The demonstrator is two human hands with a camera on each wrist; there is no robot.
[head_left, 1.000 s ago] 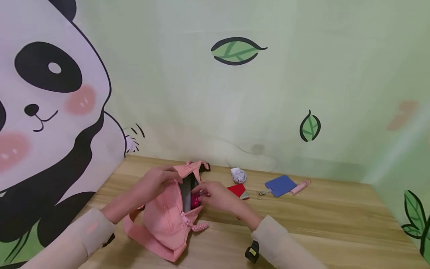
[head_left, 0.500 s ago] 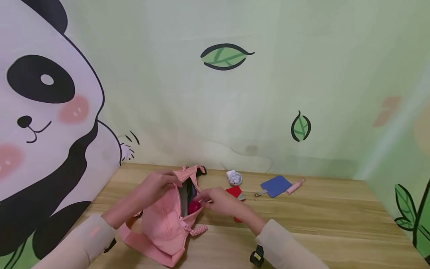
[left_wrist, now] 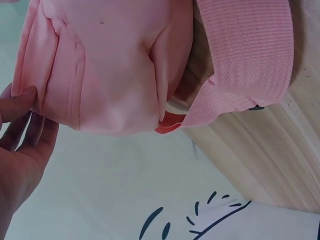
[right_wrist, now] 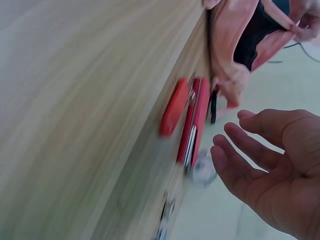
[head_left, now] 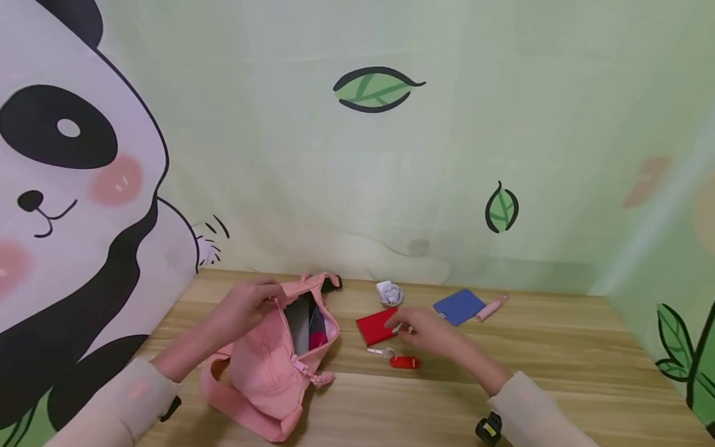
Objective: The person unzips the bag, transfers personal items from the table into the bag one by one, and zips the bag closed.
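Right hand (head_left: 427, 329) has moved out of the pink bag (head_left: 259, 360) at lower left of centre and now hovers by a red box (head_left: 375, 327) near the middle of the desk (head_left: 558, 360). A deep-pink item (head_left: 318, 339) remains inside the bag's gaping mouth, so attention seems to have shifted from the bag's contents to the things outside it. In the right wrist view, that hand's fingers (right_wrist: 235, 160) are spread apart, gently bent, holding nothing and clear of the box. The left hand (head_left: 251, 304) pinches the bag's edge, thumb in front, fingers behind. A red tag (head_left: 404, 362) lies just below the box; a white cable (head_left: 391, 294) is above, and a blue card holder (head_left: 459, 307) is to the right.
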